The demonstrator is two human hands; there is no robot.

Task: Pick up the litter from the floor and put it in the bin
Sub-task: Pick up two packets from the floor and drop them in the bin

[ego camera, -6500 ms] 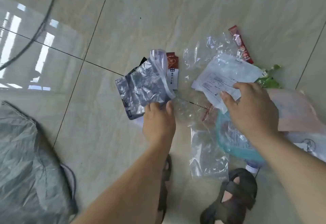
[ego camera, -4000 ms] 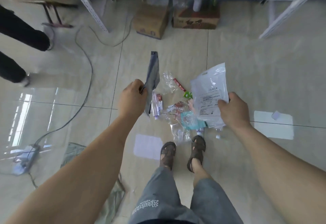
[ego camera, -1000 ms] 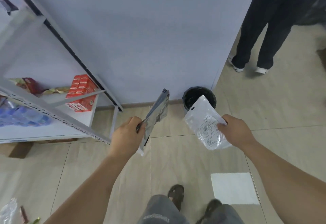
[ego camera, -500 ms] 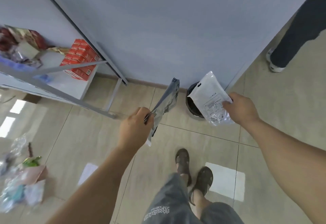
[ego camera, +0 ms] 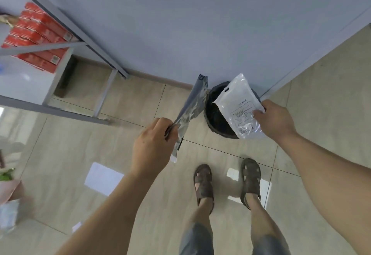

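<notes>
Over the bin (ego camera: 215, 114) our right hand (ego camera: 276, 120) pinches the white pouch (ego camera: 240, 106); just beside it, our left hand (ego camera: 152, 148) grips the silver bag (ego camera: 192, 106).

A pale blue-grey wall (ego camera: 200, 24) fills the top of the view and meets a floor of glossy beige tiles (ego camera: 60, 164) with thin dark grout lines. At the left stands a grey metal shelving rack (ego camera: 104, 96), its slanted upright crossing in front of the wall and its thin legs resting on the tiles. On its white shelf board (ego camera: 24, 82) lies a stack of red cardboard boxes (ego camera: 38, 34), packed close together, with barcode labels on their ends. A pale rectangular patch (ego camera: 103, 178) lies on the tiles near the middle. Below the centre are two dark brown strapped sandals (ego camera: 202, 184), side by side on the floor, worn on bare feet below grey shorts (ego camera: 196, 240).
</notes>
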